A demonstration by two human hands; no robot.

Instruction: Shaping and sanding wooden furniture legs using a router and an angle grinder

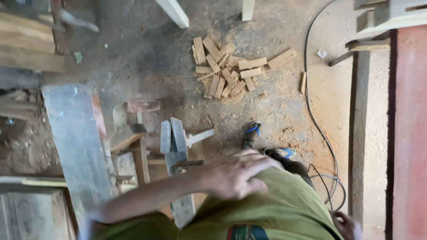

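Sawdust covers a workshop floor seen from above, over the person's own body. The left hand lies flat against the olive-green shirt, palm down, fingers loosely spread and slightly curled, gripping nothing; its edges are blurred. The forearm runs back from it toward the lower left corner. The right hand shows only in part at the bottom edge, well to the right of the left hand, close to a loop of black cable; whether it is open or holding anything cannot be told.

Just beyond the left hand's fingertips stand two feet in blue-strapped sandals. Just left of the hand, and partly hidden under the forearm, sits a grey metal clamp-like fixture with a pale bar sticking out sideways. Further left lie short timber blocks and a long grey plank with a reddish edge.

Well beyond the hand, past the feet, a pile of small cut wooden offcuts lies scattered in the dust. The cable snakes away from near the right hand up along the floor. Far to the right of both hands stand a long upright board and a red panel. Stacked planks fill the far left corner.
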